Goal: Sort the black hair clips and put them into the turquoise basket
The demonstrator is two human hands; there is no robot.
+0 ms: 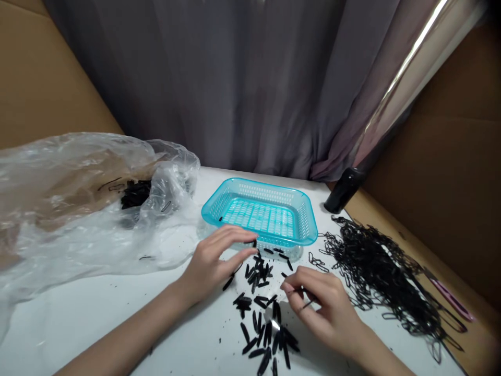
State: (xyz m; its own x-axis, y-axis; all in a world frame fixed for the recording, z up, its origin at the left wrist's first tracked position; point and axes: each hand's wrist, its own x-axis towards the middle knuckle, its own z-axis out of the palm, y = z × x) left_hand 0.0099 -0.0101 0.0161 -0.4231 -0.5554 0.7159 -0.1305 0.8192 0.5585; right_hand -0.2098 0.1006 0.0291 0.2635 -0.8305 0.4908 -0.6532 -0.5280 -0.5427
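My left hand is in front of the blue basket, thumb and fingertips closing on a small black piece. To the right, my right hand pinches a thin black wire loop, part of it hidden by the fingers. Between and below my hands lie many short, narrow black pieces, scattered on the white table. Another cluster of these pieces is close to the basket's front. A big tangled heap of black wire loops lies right of my right hand.
The blue perforated basket stands at the middle, a small dark piece on its left inner side. A clear plastic bag with black pieces spreads over the left. A black cylinder and pink-handled tool are at right; a grey curtain hangs behind.
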